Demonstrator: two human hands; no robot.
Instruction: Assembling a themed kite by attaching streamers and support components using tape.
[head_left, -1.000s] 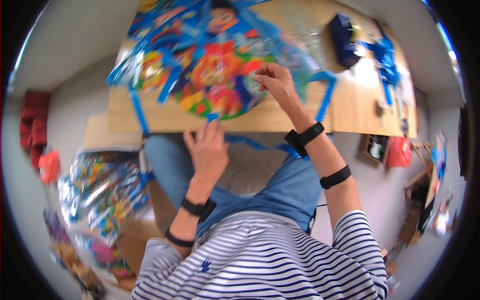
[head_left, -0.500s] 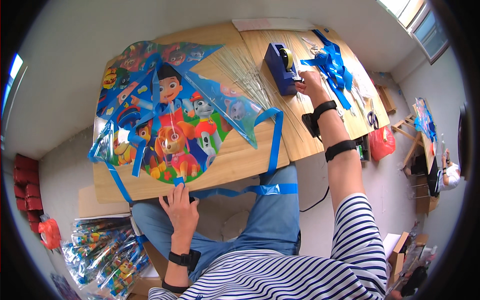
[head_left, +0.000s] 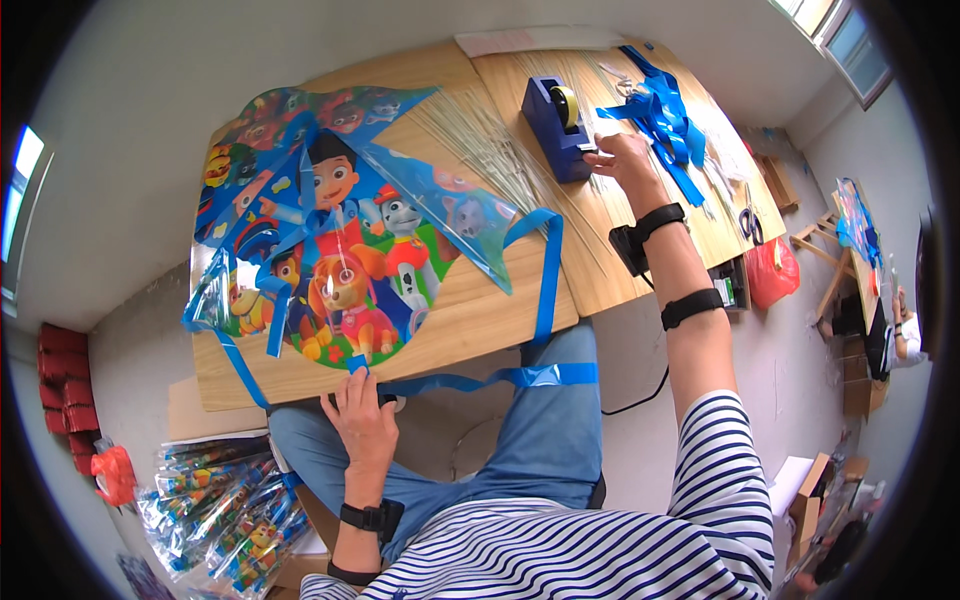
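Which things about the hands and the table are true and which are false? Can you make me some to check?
1. The right hand is by the tape dispenser. True.
2. The tape dispenser is red. False: it is dark blue.
3. Scissors lie on the wooden table. True.
4. The left hand is on the scissors. False: it is at the blue tab on the printed sheet's lower edge.
5. The person's shirt is striped. True.

whether the right hand (head_left: 627, 158) touches the tape dispenser (head_left: 550, 130) is too small to tell.
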